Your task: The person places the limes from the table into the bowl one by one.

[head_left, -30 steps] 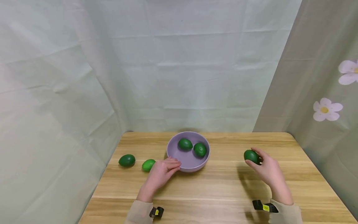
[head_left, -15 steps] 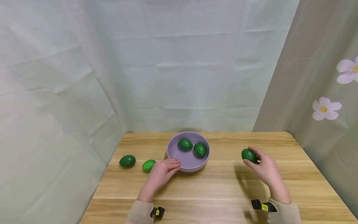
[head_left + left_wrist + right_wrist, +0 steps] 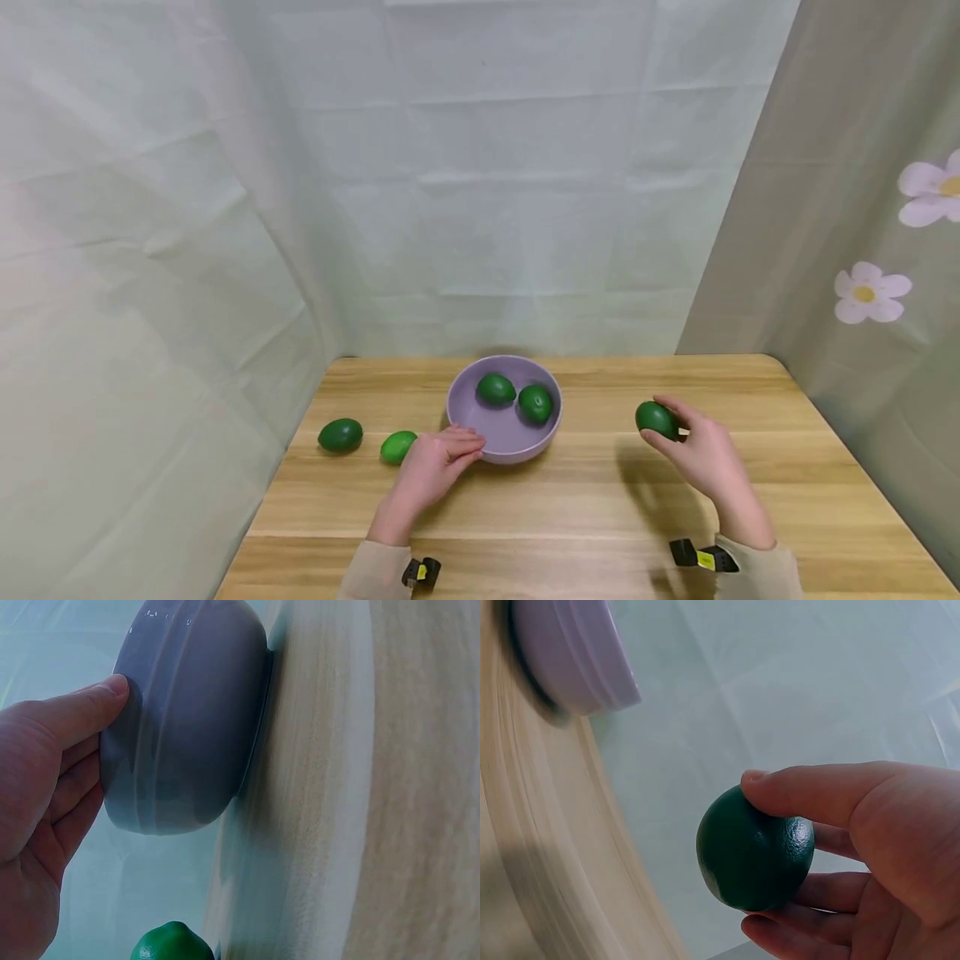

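Observation:
My left hand (image 3: 433, 463) grips the near-left rim of a purple bowl (image 3: 504, 457). In the left wrist view the thumb presses the bowl's outer wall (image 3: 187, 712), while the fingers pass behind the rim. Two dark green limes (image 3: 496, 389) lie inside the bowl. Off to the right, my right hand (image 3: 705, 454) holds another dark green lime (image 3: 656, 419) above the table, and its shadow falls below. The right wrist view shows this lime (image 3: 751, 851) between thumb and fingers, apart from the bowl (image 3: 577, 656).
Left of the bowl, a bright green lime (image 3: 397, 447) lies on the wooden table (image 3: 570, 533), partly behind the left hand. A dark green lime (image 3: 341, 435) sits farther left. Pale cloth (image 3: 510, 208) hangs behind the table and along both sides.
My right hand has moved a little to the left, toward the bowl, carrying the dark green lime. The left hand and the bowl have stayed in place.

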Action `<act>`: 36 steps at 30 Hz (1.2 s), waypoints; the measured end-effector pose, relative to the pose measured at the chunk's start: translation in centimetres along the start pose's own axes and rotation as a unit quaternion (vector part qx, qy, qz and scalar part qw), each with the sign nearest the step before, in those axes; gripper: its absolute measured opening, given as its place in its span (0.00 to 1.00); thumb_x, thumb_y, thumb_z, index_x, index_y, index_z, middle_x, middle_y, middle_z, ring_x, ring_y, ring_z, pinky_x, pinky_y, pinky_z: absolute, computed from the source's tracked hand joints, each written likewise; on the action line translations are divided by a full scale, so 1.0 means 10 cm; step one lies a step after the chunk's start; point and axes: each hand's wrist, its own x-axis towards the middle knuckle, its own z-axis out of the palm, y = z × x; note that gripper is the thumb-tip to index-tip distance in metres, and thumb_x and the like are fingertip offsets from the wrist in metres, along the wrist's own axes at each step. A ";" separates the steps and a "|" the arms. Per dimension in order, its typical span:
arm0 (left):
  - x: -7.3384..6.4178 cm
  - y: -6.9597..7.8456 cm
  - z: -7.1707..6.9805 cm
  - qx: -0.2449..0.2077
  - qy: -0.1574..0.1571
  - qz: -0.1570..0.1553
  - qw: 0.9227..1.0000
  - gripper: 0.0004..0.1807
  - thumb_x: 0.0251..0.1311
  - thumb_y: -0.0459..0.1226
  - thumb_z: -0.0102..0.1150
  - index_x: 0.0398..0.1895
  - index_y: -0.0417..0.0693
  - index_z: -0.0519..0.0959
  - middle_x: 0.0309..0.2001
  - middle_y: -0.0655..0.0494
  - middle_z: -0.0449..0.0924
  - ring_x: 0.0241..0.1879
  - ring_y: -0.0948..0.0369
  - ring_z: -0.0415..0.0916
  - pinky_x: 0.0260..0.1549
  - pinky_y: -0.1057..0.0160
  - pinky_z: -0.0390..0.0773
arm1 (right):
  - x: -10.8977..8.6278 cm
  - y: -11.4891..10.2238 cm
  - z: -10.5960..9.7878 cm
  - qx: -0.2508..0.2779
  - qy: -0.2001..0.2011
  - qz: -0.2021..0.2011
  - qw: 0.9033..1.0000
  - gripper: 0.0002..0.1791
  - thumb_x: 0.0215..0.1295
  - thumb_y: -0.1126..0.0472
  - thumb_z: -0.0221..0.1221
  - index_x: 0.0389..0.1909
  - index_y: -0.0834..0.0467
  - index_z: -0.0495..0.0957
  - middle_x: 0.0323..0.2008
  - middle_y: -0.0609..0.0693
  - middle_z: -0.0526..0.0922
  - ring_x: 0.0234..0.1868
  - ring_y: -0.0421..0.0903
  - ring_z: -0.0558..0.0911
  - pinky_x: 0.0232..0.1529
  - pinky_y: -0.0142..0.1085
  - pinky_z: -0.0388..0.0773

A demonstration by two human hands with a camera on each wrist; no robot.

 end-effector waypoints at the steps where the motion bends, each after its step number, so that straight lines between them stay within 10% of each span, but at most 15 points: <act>1: 0.00 -0.01 0.00 0.001 0.000 0.000 1.000 0.11 0.65 0.36 0.76 0.50 0.47 0.92 0.52 0.57 0.91 0.57 0.57 0.87 0.69 0.53 0.78 | 0.00 -0.01 0.00 0.004 0.000 -0.001 1.000 0.36 0.73 0.46 0.70 0.75 0.57 0.73 0.65 0.68 0.80 0.57 0.69 0.85 0.44 0.55 0.90; 36: 0.00 0.04 -0.05 -0.006 -0.001 -0.001 1.000 0.11 0.65 0.36 0.75 0.50 0.46 0.93 0.51 0.57 0.91 0.57 0.57 0.87 0.70 0.54 0.76 | -0.01 -0.34 0.05 0.046 -0.001 -0.049 0.998 0.33 0.70 0.48 0.73 0.73 0.51 0.77 0.65 0.59 0.83 0.55 0.58 0.86 0.51 0.49 0.90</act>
